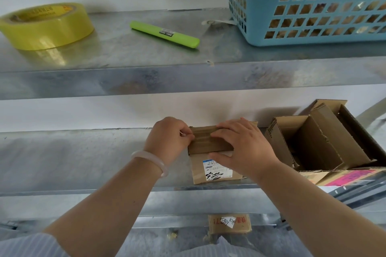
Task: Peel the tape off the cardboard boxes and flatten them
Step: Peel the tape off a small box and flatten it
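Observation:
A small brown cardboard box [208, 142] with a white shipping label lies on the middle metal shelf [83, 156]. My left hand [169, 140] is at the box's left end, fingers curled, pinching something thin at its top edge, apparently tape. My right hand [242, 146] lies over the box's right side with fingers spread across the top and thumb at the front face. Part of the label is hidden under my right hand.
Open cardboard boxes [321, 140] are nested at the right of the same shelf, resting on flat cardboard with a pink label [346, 175]. The upper shelf holds a yellow tape roll [46, 27], a green box cutter [165, 34] and a blue basket [309, 4]. Another small box [229, 223] sits below.

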The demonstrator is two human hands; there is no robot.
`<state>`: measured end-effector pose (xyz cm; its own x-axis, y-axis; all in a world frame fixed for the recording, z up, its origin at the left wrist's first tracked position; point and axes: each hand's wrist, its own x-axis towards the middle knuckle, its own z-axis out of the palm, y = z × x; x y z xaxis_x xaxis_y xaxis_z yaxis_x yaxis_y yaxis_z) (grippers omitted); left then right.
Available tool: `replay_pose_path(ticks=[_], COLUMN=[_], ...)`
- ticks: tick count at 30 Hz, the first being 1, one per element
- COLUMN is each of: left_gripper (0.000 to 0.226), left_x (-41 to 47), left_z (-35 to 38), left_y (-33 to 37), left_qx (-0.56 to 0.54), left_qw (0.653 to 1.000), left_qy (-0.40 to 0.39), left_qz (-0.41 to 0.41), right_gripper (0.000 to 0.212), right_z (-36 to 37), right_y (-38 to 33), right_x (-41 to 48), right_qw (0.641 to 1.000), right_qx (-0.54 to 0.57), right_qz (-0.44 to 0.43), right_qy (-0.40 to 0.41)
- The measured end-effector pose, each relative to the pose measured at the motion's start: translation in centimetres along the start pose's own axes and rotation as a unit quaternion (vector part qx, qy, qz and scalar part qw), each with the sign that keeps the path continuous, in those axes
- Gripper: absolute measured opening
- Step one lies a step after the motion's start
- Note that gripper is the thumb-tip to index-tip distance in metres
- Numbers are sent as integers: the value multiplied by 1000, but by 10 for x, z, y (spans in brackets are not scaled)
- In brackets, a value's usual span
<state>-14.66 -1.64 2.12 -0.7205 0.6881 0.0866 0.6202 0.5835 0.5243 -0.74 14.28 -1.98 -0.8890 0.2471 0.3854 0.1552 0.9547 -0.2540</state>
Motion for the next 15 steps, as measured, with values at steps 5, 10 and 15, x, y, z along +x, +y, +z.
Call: replay_pose_path(ticks=[5, 10, 15], left_gripper=[11, 10, 12], left_x=[-1, -14, -20], left_z=[15, 31, 36], left_y=[-10, -6, 1], left_qx=[-185, -462, -612], left_qw=[975, 851, 731], left_qy=[21, 54, 70], left_qz=[-125, -243, -293], right_gripper=[65, 66, 68], right_z=[6, 8, 8], right_y=[-13, -10, -9], right_x=[3, 2, 3], right_qw=[996, 997, 998], right_qx=[-81, -75, -59], right_qz=[3, 5, 24], right_qy=[-39, -36, -29])
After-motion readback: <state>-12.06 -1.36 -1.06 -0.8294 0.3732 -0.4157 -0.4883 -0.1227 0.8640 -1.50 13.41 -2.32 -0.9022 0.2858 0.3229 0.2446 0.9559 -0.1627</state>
